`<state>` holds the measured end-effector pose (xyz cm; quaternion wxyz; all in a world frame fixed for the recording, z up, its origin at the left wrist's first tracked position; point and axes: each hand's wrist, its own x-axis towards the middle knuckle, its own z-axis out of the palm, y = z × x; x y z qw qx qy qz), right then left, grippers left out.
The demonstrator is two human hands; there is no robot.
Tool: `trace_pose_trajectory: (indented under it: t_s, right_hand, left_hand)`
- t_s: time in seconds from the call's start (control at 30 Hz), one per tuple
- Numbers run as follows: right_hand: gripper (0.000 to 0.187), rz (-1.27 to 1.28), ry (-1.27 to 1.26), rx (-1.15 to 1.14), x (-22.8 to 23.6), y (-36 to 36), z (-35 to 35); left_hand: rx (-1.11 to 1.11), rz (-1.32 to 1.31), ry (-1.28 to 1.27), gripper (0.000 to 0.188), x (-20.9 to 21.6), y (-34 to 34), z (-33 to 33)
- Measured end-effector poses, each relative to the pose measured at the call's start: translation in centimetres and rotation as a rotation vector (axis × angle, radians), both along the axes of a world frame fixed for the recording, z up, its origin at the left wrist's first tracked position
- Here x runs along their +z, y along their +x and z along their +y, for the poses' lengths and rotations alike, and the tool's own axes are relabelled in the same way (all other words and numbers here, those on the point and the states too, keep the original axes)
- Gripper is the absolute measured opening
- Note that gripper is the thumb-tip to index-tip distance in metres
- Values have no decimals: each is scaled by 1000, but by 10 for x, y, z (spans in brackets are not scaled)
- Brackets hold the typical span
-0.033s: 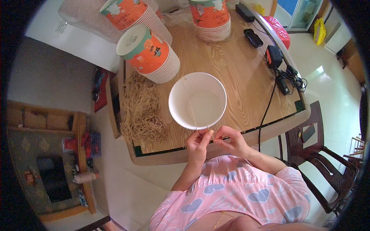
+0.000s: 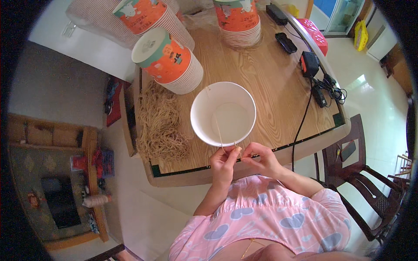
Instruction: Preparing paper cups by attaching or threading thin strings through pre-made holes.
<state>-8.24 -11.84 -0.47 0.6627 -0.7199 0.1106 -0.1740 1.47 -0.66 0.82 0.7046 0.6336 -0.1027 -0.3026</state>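
A white paper bucket (image 2: 244, 108) sits upright on the table in front of me, its mouth facing up. A thin tan string (image 2: 219, 132) runs from its far rim, across the inside, to the near rim. At that near rim my left hand (image 2: 224, 162) pinches the string between thumb and fingers. My right hand (image 2: 264, 160), just beside it, has thumb and forefinger closed on a short piece of the same string. The knot or hole between the fingertips is too small to make out. A loose heap of tan strings (image 2: 161, 126) lies left of the bucket.
Stacks of orange and green printed paper buckets (image 2: 172, 61) stand at the back left, with another stack (image 2: 238, 26) at the back. Along the right edge lie a black-and-orange charger (image 2: 309, 64), coiled cables (image 2: 335, 92) and a black tray (image 2: 286, 43). A dark wooden chair (image 2: 348, 161) stands at right.
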Motion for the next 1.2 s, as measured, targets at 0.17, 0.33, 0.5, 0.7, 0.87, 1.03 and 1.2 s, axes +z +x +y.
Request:
trace_pose_trajectory:
  t_s: [0.17, 0.33, 0.5, 0.7, 0.87, 1.03, 1.2]
  right_hand:
    - [8, -15, 26, -5, -4, 0, 2]
    - [8, 6, 24, 3, -3, -1, 1]
    - [8, 43, 70, 24, -8, -3, -1]
    - [13, 54, 122, 10, -7, 3, -3]
    - [15, 2, 124, -10, -6, 10, -4]
    - [11, 10, 249, 35, -14, 15, 6]
    - [9, 10, 451, 9, -10, 20, 10]
  left_hand:
    - [15, 12, -27, 3, -3, 0, 1]
    - [-15, -9, -4, 4, -1, 1, 0]
    - [-159, -80, 143, 9, -6, 6, 9]
    - [-98, 29, -76, 25, -14, 0, 18]
    - [-39, 233, -164, 21, -11, 1, 24]
    - [-53, 265, -195, 13, -8, 0, 22]
    - [-24, 241, -165, 8, -2, -2, 18]
